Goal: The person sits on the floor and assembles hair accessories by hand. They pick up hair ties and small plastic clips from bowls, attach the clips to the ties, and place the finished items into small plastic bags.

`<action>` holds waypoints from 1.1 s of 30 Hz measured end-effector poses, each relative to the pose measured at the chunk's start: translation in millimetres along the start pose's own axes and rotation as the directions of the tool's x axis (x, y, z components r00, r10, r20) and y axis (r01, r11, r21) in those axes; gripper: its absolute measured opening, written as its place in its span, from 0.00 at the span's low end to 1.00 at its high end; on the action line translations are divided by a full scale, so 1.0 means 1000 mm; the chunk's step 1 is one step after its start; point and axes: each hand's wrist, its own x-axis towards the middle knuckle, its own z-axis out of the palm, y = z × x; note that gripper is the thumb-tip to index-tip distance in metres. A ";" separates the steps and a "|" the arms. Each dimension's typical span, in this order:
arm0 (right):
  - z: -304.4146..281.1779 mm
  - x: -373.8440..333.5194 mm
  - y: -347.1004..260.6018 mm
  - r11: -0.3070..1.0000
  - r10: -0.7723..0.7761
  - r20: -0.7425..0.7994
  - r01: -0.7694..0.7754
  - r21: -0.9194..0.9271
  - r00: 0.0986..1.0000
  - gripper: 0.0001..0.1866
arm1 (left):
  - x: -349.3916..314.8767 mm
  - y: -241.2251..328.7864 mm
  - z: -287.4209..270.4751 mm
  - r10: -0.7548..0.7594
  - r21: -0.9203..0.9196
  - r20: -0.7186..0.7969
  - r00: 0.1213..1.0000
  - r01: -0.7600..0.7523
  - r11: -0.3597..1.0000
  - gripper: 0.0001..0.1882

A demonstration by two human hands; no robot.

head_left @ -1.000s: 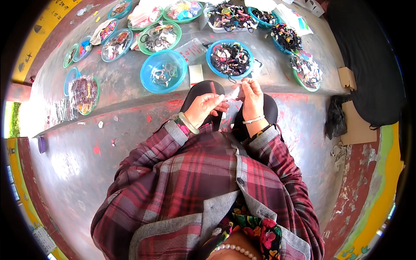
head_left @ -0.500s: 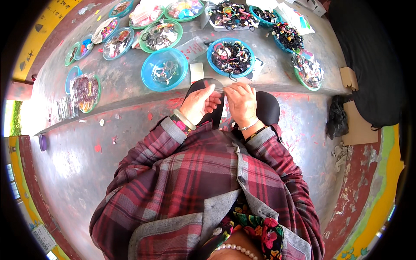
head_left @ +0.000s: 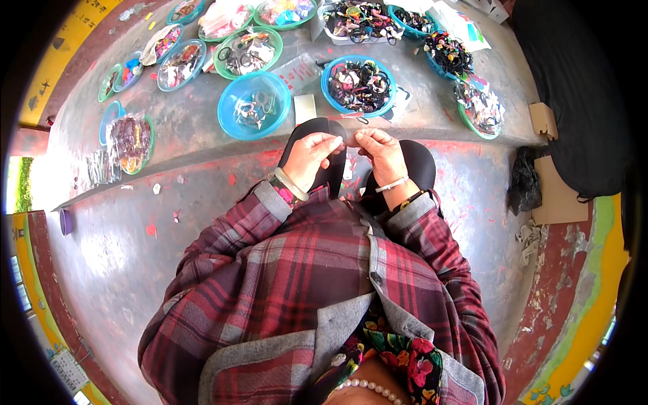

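Above my knees, my left hand (head_left: 312,159) and my right hand (head_left: 383,156) face each other with their fingertips close together. Thumb and fingers of each hand are pinched, and what lies between them is too small and faint to make out; it may be thin and clear. Just beyond the hands, on the raised grey ledge, sit a blue basin (head_left: 229,120) with a few hair ties inside and another blue basin (head_left: 327,84) heaped with dark and coloured hair ties. A white card (head_left: 305,110) lies between these basins.
More basins of small goods stand farther back, among them a green basin (head_left: 277,48) and a white tub (head_left: 337,37). Clear packets (head_left: 132,138) lie at the left. A cardboard piece (head_left: 561,202) and a black plastic bag (head_left: 525,181) are at the right, beside a ledge edge.
My right hand has turned and shifted a little to the right, its fingers now pinched toward the left hand. The left fingers have closed more, and the gap between the palms is wider.
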 end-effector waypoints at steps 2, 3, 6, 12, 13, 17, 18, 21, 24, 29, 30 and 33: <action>-0.001 0.000 0.000 0.996 0.079 0.053 -0.077 -0.037 0.995 0.05 | -0.001 0.001 0.002 0.043 0.054 -0.068 0.997 -0.039 0.998 0.09; -0.002 0.000 -0.001 0.992 0.118 0.080 -0.114 -0.056 0.990 0.06 | -0.001 0.001 0.000 0.056 0.081 -0.076 0.996 -0.050 0.995 0.09; -0.004 0.003 0.003 0.983 0.147 0.097 -0.134 -0.129 0.984 0.06 | 0.001 -0.001 -0.004 0.065 0.112 -0.077 0.995 -0.056 0.992 0.08; -0.004 0.004 0.003 0.985 0.156 0.164 -0.141 -0.099 0.974 0.05 | -0.001 -0.004 -0.004 0.054 0.053 -0.026 0.998 -0.053 0.997 0.07; -0.004 0.004 0.003 0.986 0.152 0.168 -0.138 -0.095 0.974 0.05 | -0.001 -0.004 -0.004 0.051 0.044 -0.029 0.998 -0.050 0.998 0.07; -0.004 0.004 0.004 0.990 0.138 0.172 -0.130 -0.058 0.975 0.03 | 0.001 -0.007 -0.005 0.044 -0.006 -0.014 0.999 -0.044 0.999 0.06; -0.004 0.004 0.004 0.990 0.135 0.167 -0.128 -0.054 0.977 0.03 | 0.002 -0.009 -0.007 0.035 -0.028 -0.001 0.999 -0.035 0.999 0.06; -0.005 0.005 0.008 0.992 0.128 0.158 -0.122 -0.043 0.979 0.03 | 0.002 -0.010 -0.007 0.006 -0.125 0.007 1.000 -0.006 0.992 0.05; -0.007 0.007 0.011 0.992 0.122 0.158 -0.118 -0.037 0.980 0.03 | 0.003 -0.012 -0.007 -0.014 -0.187 0.025 1.000 0.019 0.982 0.03; -0.007 0.006 0.010 0.993 0.114 0.142 -0.113 -0.018 0.983 0.04 | -0.001 -0.006 0.000 -0.022 -0.222 0.048 0.999 0.032 0.975 0.03; -0.006 0.006 0.009 0.994 0.106 0.147 -0.107 -0.001 0.983 0.04 | -0.001 -0.006 0.000 -0.034 -0.223 0.067 0.997 0.048 0.974 0.03; -0.005 0.004 0.008 0.995 0.090 0.162 -0.096 0.032 0.983 0.04 | 0.002 -0.009 -0.004 -0.056 -0.254 0.135 0.989 0.089 0.963 0.03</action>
